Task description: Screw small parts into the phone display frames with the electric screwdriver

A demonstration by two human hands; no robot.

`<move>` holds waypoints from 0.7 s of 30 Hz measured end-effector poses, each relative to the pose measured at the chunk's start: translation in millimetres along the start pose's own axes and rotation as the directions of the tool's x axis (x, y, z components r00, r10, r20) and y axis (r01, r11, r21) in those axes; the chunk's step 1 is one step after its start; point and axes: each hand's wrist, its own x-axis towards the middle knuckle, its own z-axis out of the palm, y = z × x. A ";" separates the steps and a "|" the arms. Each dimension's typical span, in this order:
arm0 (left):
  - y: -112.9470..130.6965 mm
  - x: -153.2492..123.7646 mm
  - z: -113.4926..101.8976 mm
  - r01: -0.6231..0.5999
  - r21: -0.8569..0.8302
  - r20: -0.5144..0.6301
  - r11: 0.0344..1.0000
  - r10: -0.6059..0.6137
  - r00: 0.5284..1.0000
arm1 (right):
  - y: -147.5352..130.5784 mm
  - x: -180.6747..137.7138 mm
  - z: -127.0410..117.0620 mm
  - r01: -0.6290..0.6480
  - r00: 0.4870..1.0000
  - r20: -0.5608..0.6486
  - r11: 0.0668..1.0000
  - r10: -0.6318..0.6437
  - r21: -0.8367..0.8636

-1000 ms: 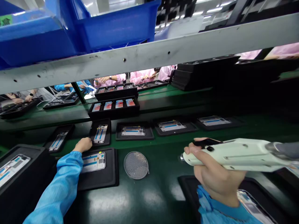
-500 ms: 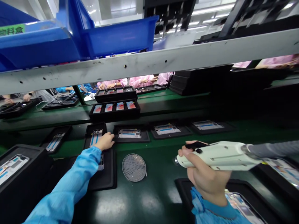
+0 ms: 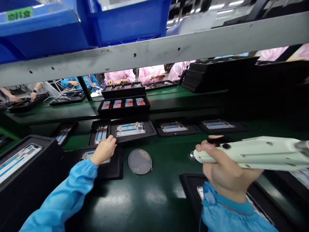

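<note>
My left hand (image 3: 104,150) is closed, its fingertips pinching the near left corner of a black tray (image 3: 150,129). That tray holds a silver phone frame (image 3: 130,129) with blue strips and sits slightly askew, overlapping the neighbouring tray. Below my wrist another black tray (image 3: 117,169) carries a partly covered phone frame. My right hand (image 3: 228,175) is wrapped around a pale green electric screwdriver (image 3: 267,153), whose tip points left above the green surface. Under my right forearm lies a black tray (image 3: 190,185) with a phone frame mostly hidden by my sleeve.
A round perforated screw plate (image 3: 140,161) lies between my hands on the green bench (image 3: 154,196). Stacked black trays (image 3: 31,187) stand at left. A grey rail (image 3: 154,48) and blue bins (image 3: 130,22) hang overhead. Co-workers in pink sleeves (image 3: 119,75) work across the bench.
My left hand has shifted onto the tray's corner, and that tray has turned and moved left over its neighbour. The screwdriver sits farther right in view. The camera view has also shifted.
</note>
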 end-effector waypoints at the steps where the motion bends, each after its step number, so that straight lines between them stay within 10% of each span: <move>1: 2.6 -24.4 -7.2 -0.015 0.001 -0.036 1.000 0.015 0.999 | -2.1 -0.5 0.3 0.012 1.000 0.001 1.000 -0.012 0.011; 6: 28.0 -157.5 -27.3 -0.167 0.006 -0.196 0.986 0.165 0.967 | -7.0 -3.3 -1.9 0.044 0.999 -0.012 0.998 -0.044 0.035; 11: 67.5 -243.3 -1.6 -0.293 0.098 -0.224 0.951 0.308 0.925 | -4.4 -6.7 -2.0 0.025 1.000 -0.009 0.998 -0.025 0.054; 16: 93.6 -242.2 -1.0 -0.263 0.030 -0.025 0.964 0.264 0.964 | 1.5 -13.1 -1.1 0.006 0.995 0.095 0.998 -0.012 0.068; 21: 96.4 -192.5 -19.2 -0.416 -0.176 -0.154 0.892 0.392 0.907 | 7.1 -28.3 -0.6 -0.084 0.953 0.292 0.996 0.082 -0.007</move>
